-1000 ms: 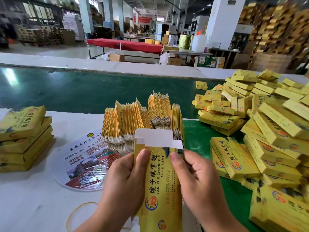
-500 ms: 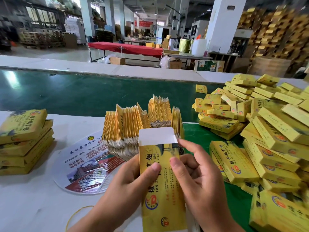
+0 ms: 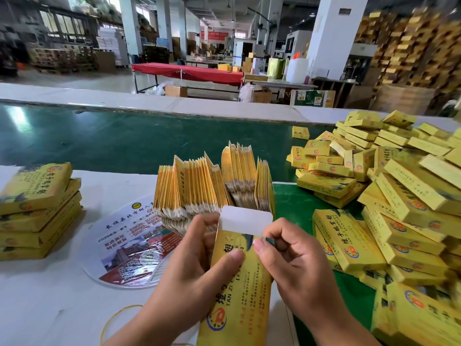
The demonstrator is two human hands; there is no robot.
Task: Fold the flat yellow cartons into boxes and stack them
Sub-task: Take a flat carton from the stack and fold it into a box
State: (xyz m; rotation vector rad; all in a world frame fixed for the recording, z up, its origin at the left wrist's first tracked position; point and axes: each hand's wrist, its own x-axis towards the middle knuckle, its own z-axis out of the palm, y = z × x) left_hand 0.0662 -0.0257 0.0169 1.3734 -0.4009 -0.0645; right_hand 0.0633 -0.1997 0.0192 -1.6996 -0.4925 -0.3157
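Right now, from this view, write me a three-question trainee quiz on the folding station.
1. True or false: both hands hold one carton with its white flap standing up.
2. The folded boxes pile lies on which side of the flat cartons bundle? A. the person's left B. the person's right C. behind it on the belt
3. Fill in: the printed round fan lies on the white table, between the bundle and the small ____ of boxes at far left.

Key: 1. true: left hand, right hand. 2. B. 3. stack.
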